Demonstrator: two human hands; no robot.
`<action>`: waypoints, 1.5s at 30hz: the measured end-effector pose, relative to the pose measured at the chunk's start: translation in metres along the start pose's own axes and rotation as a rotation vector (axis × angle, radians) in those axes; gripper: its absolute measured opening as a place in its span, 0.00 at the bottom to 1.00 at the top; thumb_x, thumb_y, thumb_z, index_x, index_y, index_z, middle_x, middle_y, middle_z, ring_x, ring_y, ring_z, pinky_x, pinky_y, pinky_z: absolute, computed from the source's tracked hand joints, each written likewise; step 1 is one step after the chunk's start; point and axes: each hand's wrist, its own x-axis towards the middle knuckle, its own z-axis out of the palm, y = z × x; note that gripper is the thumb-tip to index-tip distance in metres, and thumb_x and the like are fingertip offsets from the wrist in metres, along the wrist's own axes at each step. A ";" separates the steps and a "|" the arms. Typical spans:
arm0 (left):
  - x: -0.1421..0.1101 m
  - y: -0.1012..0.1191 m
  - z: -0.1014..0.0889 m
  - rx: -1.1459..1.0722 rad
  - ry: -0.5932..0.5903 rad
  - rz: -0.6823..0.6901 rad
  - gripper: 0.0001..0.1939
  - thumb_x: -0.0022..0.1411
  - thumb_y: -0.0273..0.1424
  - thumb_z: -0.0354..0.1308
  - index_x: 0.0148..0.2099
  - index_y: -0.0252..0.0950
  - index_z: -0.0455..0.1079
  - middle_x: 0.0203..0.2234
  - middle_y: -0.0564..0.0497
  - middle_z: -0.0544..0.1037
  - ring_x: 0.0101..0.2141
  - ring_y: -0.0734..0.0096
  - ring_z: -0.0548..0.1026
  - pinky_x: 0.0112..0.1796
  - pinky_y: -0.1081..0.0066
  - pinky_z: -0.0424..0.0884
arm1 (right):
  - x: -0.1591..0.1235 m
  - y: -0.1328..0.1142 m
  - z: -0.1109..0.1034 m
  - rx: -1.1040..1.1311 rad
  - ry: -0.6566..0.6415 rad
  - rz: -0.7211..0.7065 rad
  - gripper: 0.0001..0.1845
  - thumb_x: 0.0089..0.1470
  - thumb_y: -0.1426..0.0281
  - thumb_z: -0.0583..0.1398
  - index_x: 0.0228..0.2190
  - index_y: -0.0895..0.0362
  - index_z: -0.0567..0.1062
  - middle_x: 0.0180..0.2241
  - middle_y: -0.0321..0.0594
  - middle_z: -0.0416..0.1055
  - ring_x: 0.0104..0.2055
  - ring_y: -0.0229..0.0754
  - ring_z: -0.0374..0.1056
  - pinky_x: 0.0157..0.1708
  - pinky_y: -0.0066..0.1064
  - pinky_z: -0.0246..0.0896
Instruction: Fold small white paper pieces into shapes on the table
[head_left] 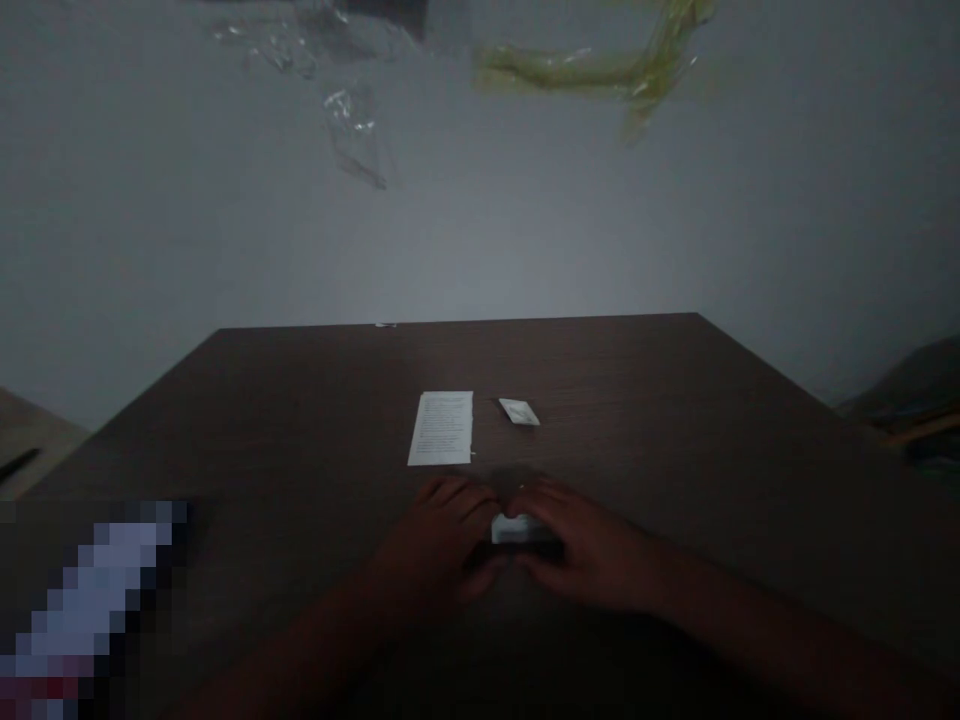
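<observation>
Both hands meet low in the middle, over a dark wooden table [315, 410]. Between them shows a small white piece [514, 529], perhaps folded paper; the dim light hides its exact kind. My left hand [450, 525] curls its fingers at the piece's left end, thumb toward me. At the other end, my right hand [589, 545] bends around it, fingers over its far edge and partly covering it. Just beyond the left fingers lies a flat printed sheet [442, 428]. A small white packet-like piece [519, 411] rests to the right of that sheet.
A pale wall [465, 230] rises behind the table's far edge, with yellow tape [570, 72] and clear tape [352, 115] stuck on it. A blurred-out bright rectangular object [97, 590] sits at the near left. Dark items [930, 420] stand beyond the right edge.
</observation>
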 end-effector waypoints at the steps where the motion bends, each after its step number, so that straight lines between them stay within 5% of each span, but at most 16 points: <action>1: 0.000 0.000 0.000 -0.005 -0.005 -0.015 0.20 0.66 0.32 0.67 0.59 0.40 0.74 0.56 0.44 0.81 0.58 0.48 0.77 0.59 0.48 0.73 | 0.000 0.000 -0.001 0.023 0.008 0.014 0.19 0.60 0.75 0.66 0.52 0.52 0.74 0.51 0.45 0.78 0.56 0.49 0.73 0.57 0.44 0.70; 13: 0.004 -0.007 -0.003 0.072 -0.058 -0.005 0.04 0.73 0.28 0.64 0.48 0.40 0.79 0.49 0.50 0.83 0.53 0.55 0.77 0.56 0.55 0.71 | 0.001 0.009 -0.001 -0.006 -0.018 0.061 0.21 0.58 0.77 0.68 0.52 0.54 0.75 0.55 0.47 0.76 0.59 0.50 0.72 0.59 0.44 0.70; 19: 0.003 -0.005 -0.002 0.083 -0.035 0.017 0.05 0.72 0.29 0.62 0.48 0.40 0.78 0.50 0.49 0.83 0.55 0.54 0.76 0.59 0.53 0.70 | 0.002 0.006 -0.003 -0.191 -0.044 0.000 0.15 0.59 0.74 0.68 0.48 0.54 0.78 0.51 0.46 0.79 0.56 0.53 0.71 0.58 0.48 0.70; 29: 0.002 -0.002 0.000 0.015 -0.007 0.020 0.15 0.68 0.28 0.64 0.56 0.42 0.76 0.56 0.49 0.83 0.58 0.52 0.77 0.59 0.53 0.72 | 0.005 0.007 0.001 -0.164 0.012 -0.054 0.13 0.61 0.79 0.62 0.47 0.55 0.78 0.46 0.44 0.80 0.50 0.49 0.74 0.54 0.45 0.71; 45: 0.002 -0.013 0.007 -0.146 0.105 -0.152 0.06 0.65 0.25 0.67 0.36 0.41 0.80 0.49 0.52 0.87 0.57 0.53 0.78 0.60 0.48 0.71 | 0.010 0.020 0.005 -0.308 0.069 0.018 0.06 0.69 0.75 0.60 0.39 0.57 0.78 0.40 0.45 0.75 0.46 0.49 0.70 0.48 0.43 0.71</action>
